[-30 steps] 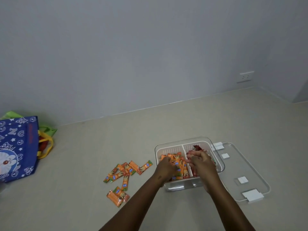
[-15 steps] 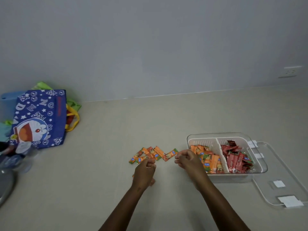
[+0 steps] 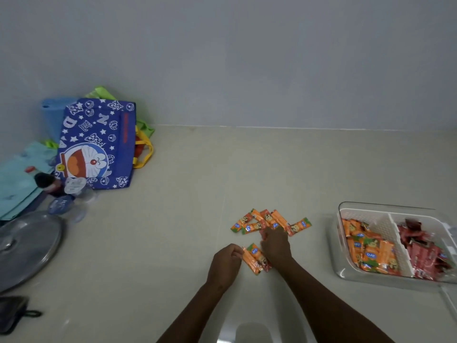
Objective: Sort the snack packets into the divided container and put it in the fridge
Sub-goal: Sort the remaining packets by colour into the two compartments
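Observation:
Several loose orange snack packets [image 3: 269,221] lie in a pile on the floor. My right hand [image 3: 275,245] reaches over the pile's near edge, and its curled fingers close on packets there. A second small bunch of orange packets [image 3: 253,258] lies nearer to me, and my left hand [image 3: 226,262] pinches its left edge. At the right stands the clear divided container [image 3: 371,207]. Its left compartment holds orange packets [image 3: 368,254] and its right compartment holds red packets [image 3: 425,256].
A blue cartoon-print bag [image 3: 96,144] leans on the wall at the left, over green and blue bags. In front of it are water bottles [image 3: 66,198], a teal cloth [image 3: 19,174], a round metal lid [image 3: 27,246] and a black pouch [image 3: 11,311]. The container's clear lid [image 3: 448,302] shows at the right edge.
Both hands left the container and moved left to the loose orange packets on the floor. The view swung left, so the container now sits at the right edge.

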{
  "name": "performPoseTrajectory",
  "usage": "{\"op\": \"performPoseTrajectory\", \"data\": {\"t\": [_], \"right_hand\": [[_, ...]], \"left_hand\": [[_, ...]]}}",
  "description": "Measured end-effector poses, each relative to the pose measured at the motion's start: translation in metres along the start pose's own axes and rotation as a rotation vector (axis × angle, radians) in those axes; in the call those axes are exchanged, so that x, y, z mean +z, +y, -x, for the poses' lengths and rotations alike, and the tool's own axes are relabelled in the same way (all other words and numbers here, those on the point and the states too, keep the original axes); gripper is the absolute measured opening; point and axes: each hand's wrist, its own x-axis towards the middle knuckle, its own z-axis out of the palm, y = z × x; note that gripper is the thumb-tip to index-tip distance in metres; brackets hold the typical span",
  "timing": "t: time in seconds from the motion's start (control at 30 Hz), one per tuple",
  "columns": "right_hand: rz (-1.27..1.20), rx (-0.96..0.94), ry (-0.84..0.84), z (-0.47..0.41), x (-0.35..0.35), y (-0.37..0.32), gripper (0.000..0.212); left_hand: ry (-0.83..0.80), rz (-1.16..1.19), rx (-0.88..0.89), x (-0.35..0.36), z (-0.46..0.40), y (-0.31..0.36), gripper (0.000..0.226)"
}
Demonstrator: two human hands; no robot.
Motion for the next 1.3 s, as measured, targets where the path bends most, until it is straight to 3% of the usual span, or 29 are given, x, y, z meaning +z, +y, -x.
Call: {"op": "performPoseTrajectory", "data": {"t": [0.1,0.13,0.2,0.4,0.47,0.57,0.67,0.77,0.93,1.13,1.2,1.3], "right_hand": [[-0.103,0.084,-0.044,-0.01,0.002,-0.004,0.043],[-0.173,0.116,-0.063,-0.012,-0.001,-0.005,0.04],[-0.317,0.142,-0.147,-0.012,-0.018,-0.004,0.014],[-1.035,0.39,-0.259,0.002,-0.076,0.012,0.02],[-1.124,0.405,-0.268,-0.002,-0.086,0.023,0.018],[-0.89,0.344,-0.184,-0.015,-0.089,0.033,0.014],[-0.439,0.271,0.063,-0.03,-0.077,0.046,0.019],[-0.145,0.157,-0.006,-0.031,-0.059,0.061,0.036],[-0.062,0.15,0.092,-0.024,-0.051,0.063,0.009],[0.01,0.107,0.138,-0.019,-0.067,0.063,0.012],[-0.044,0.084,0.138,-0.024,-0.075,0.061,0.01],[-0.31,0.157,0.073,-0.031,-0.083,0.054,0.013]], "left_hand": [[-0.075,-0.108,0.128,0.007,-0.014,-0.011,0.017],[-0.099,-0.176,0.174,0.009,-0.018,-0.015,0.019],[-0.142,-0.275,0.271,0.015,-0.026,-0.023,0.024],[-0.255,-0.601,0.321,0.024,-0.036,-0.018,0.031],[-0.284,-0.7,0.323,0.026,-0.035,-0.016,0.027],[-0.279,-0.747,0.312,0.029,-0.032,-0.014,0.027],[-0.238,-0.509,0.26,0.028,-0.027,-0.003,0.02],[-0.221,-0.347,0.166,0.026,-0.028,0.012,0.018],[-0.204,-0.332,0.109,0.033,-0.041,0.03,0.033],[-0.241,-0.491,0.076,0.055,-0.047,0.033,0.039],[-0.222,-0.506,0.102,0.06,-0.05,0.032,0.03],[-0.225,-0.567,0.162,0.06,-0.061,0.03,0.022]]}}
